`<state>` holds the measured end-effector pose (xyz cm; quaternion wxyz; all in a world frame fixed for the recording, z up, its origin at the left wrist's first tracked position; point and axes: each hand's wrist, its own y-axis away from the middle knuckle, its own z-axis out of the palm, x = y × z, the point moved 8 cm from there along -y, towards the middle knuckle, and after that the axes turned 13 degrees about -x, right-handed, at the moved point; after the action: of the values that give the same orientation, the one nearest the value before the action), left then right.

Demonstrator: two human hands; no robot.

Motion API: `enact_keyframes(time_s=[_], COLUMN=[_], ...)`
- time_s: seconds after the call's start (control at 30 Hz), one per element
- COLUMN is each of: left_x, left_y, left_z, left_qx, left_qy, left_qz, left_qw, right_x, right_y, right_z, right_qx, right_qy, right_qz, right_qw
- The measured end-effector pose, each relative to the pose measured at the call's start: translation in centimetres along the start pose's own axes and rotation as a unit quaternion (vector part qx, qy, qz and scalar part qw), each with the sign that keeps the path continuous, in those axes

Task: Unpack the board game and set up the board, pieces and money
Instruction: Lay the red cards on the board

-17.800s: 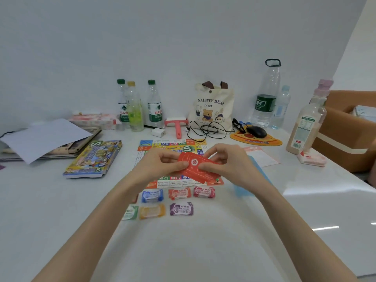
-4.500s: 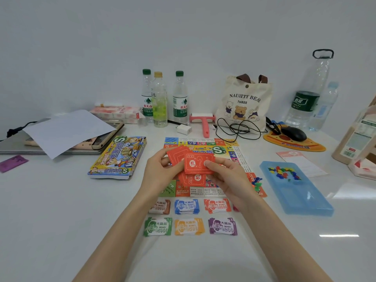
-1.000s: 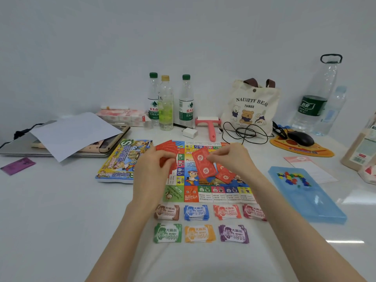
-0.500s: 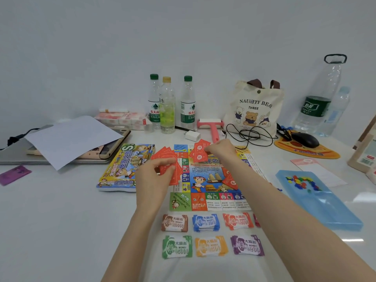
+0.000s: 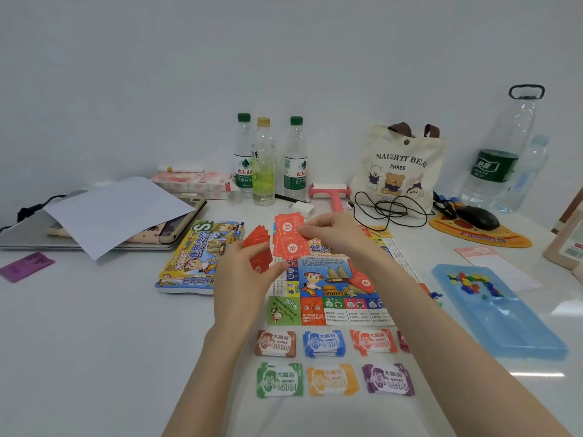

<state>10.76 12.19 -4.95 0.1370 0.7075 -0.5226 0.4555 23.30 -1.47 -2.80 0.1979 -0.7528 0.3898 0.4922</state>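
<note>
My left hand point(image 5: 243, 272) is curled round a fan of red cards point(image 5: 257, 239), which I hold upright just over the left edge of the game board point(image 5: 328, 279). My right hand point(image 5: 331, 230) pinches a single red card point(image 5: 288, 238) by its right end between thumb and fingertips. That card hangs over the board's far left corner with its printed face toward me, just beside the fan. The board lies flat and unfolded in the middle of the table point(image 5: 79, 342), and one loose red card point(image 5: 362, 282) rests tilted on its central picture. Between the board's near edge and the table's near edge the money sits in two rows. The far row has a brown stack point(image 5: 277, 343), a blue stack point(image 5: 323, 343) and a red-orange stack point(image 5: 372, 341). The near row has a green stack point(image 5: 279, 379), an orange stack point(image 5: 331, 380) and a purple stack point(image 5: 388, 379). A dark red stack point(image 5: 402, 340) shows only a sliver beside my right forearm. The game box point(image 5: 202, 257) lies just beside the board's left edge. Toward the table's right edge a blue tray point(image 5: 511, 329) holds a cluster of small coloured pieces point(image 5: 470, 282) at its far end.
</note>
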Motion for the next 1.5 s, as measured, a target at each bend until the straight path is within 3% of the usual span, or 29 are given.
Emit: enact_keyframes(time_s=[0.27,0.53,0.97,1.37,1.5], left_x=[1.2,0.9,1.0,1.2,1.0], left_y=[0.5,0.4,0.5,0.6,0.2], left_z=[0.1,0.4,0.4,0.2,0.3], left_qx=[0.016,0.023,0.042,0.046,0.016], left_qy=[-0.085,-0.082,-0.083,-0.095,-0.017], left_qz=[0.039,0.053,0.064,0.068,0.062], left_qw=[0.996,0.995,0.994,0.992,0.998], right_x=[0.2,2.2,2.7,2.2,2.4], right_y=[0.8,0.8,1.4,1.5,1.8], right_z=[1.4,2.8,2.9,2.8,2.3], right_qx=[0.04,0.038,0.109,0.087,0.093], right_qy=[-0.051,-0.257,-0.259,-0.255,-0.262], right_qz=[-0.011,0.017,0.006,-0.001,0.001], right_qw=[0.998,0.966,0.96,0.963,0.961])
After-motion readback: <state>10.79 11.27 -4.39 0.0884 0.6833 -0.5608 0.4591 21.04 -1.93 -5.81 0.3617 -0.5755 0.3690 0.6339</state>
